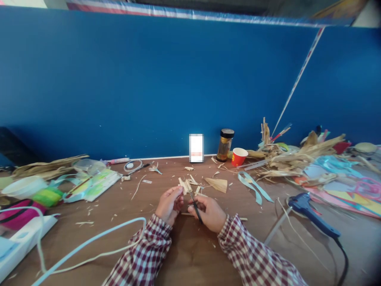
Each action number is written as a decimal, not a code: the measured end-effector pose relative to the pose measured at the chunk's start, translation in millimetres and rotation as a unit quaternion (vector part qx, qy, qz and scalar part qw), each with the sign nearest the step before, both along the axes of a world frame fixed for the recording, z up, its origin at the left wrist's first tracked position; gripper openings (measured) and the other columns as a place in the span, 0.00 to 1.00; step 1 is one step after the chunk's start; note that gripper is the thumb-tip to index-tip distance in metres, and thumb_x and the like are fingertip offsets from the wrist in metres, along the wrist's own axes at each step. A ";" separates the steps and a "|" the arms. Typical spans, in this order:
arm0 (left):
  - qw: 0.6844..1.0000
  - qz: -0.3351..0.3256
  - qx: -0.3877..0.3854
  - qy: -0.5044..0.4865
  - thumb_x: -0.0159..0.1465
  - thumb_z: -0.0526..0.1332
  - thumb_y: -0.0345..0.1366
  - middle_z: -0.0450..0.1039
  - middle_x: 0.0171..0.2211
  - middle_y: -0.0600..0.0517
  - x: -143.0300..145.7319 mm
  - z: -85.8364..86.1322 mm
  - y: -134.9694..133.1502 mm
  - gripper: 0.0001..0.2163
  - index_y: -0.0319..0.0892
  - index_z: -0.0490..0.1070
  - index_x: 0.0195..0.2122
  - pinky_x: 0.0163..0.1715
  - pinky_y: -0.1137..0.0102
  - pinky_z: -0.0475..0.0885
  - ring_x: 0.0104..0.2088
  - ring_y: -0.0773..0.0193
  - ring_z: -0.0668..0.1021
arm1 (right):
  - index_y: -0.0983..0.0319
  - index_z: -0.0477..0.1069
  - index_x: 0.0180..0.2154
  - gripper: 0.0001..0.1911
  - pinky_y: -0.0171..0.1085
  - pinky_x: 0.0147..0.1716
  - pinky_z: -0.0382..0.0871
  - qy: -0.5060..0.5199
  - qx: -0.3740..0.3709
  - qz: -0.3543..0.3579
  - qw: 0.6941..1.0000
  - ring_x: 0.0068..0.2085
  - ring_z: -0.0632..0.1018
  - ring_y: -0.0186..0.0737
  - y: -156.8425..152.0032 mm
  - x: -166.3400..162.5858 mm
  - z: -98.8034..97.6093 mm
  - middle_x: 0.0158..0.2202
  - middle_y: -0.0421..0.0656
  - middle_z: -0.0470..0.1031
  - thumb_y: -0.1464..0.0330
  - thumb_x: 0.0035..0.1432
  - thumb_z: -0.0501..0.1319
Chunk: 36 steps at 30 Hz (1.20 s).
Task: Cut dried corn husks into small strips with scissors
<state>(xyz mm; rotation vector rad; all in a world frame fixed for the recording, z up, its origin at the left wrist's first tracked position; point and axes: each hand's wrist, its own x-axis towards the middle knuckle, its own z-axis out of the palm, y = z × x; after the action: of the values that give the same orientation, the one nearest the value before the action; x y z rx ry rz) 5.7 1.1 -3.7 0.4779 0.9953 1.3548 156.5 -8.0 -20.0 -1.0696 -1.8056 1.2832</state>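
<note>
My left hand pinches a small pale strip of dried corn husk over the brown table. My right hand is closed round black-handled scissors, whose blades point up to the husk piece. The two hands are nearly touching, near the table's middle. Both arms wear red-and-white checked sleeves. Husk scraps lie scattered just beyond the hands, with a folded husk triangle to the right.
A blue glue gun with black cord lies at right. Husk piles and coloured paper crowd the far right. A red cup, a jar and a white card stand by the blue wall. Bags and cables fill the left.
</note>
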 end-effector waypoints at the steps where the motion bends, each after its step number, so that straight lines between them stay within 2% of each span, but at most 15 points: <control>1: 1.000 -0.002 0.001 0.000 0.50 0.66 0.30 0.68 0.18 0.58 -0.2 -0.5 0.1 0.05 0.38 0.70 0.27 0.15 0.83 0.67 0.16 0.77 0.69 | 0.63 0.70 0.38 0.16 0.29 0.21 0.58 0.003 0.001 0.005 1.000 0.22 0.65 0.30 -0.4 -0.2 -0.3 0.21 0.38 0.66 0.59 0.52 0.58; 7: 1.000 0.001 0.001 0.004 0.53 0.62 0.27 0.68 0.18 0.56 0.2 -3.7 2.0 0.01 0.37 0.70 0.25 0.16 0.81 0.68 0.16 0.75 0.70 | 0.63 0.70 0.36 0.14 0.29 0.20 0.56 -0.036 0.033 0.005 0.999 0.21 0.62 0.29 -1.6 -0.5 -3.9 0.20 0.36 0.63 0.59 0.52 0.58; 13: 1.000 -0.012 -0.005 0.001 0.53 0.62 0.27 0.68 0.16 0.55 2.5 -1.5 -0.6 0.03 0.37 0.70 0.24 0.17 0.80 0.68 0.16 0.74 0.70 | 0.62 0.70 0.32 0.12 0.29 0.20 0.53 -0.049 0.048 0.006 0.998 0.21 0.60 0.29 -2.2 0.1 -2.9 0.19 0.35 0.62 0.59 0.51 0.59; 24: 1.000 -0.027 0.005 0.006 0.48 0.67 0.31 0.69 0.18 0.55 2.0 -1.4 -2.0 0.06 0.36 0.70 0.24 0.17 0.81 0.68 0.17 0.75 0.70 | 0.62 0.71 0.32 0.13 0.29 0.20 0.56 -0.054 0.042 0.003 0.998 0.21 0.65 0.30 -3.8 0.1 1.6 0.20 0.37 0.67 0.59 0.52 0.58; 31: 0.999 -0.038 0.010 0.009 0.50 0.65 0.30 0.69 0.17 0.54 2.7 -1.9 -0.8 0.05 0.35 0.69 0.23 0.17 0.80 0.69 0.16 0.75 0.70 | 0.62 0.70 0.32 0.13 0.28 0.19 0.54 -0.064 0.055 -0.001 0.996 0.21 0.64 0.29 -3.5 -1.4 -0.4 0.19 0.36 0.65 0.59 0.53 0.57; 36: 1.000 -0.027 -0.001 0.001 0.50 0.65 0.28 0.69 0.17 0.55 2.4 -2.5 -1.5 0.04 0.36 0.69 0.26 0.16 0.81 0.68 0.16 0.75 0.71 | 0.61 0.70 0.34 0.12 0.28 0.19 0.54 -0.054 0.053 0.004 0.997 0.21 0.63 0.29 -3.4 -1.4 0.6 0.19 0.36 0.65 0.59 0.54 0.56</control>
<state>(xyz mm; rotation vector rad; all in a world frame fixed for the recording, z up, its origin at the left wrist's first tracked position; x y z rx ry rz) 8.0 -0.4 -6.2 0.5022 0.9782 1.3045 155.1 -11.4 -19.3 -1.0917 -1.9372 1.1416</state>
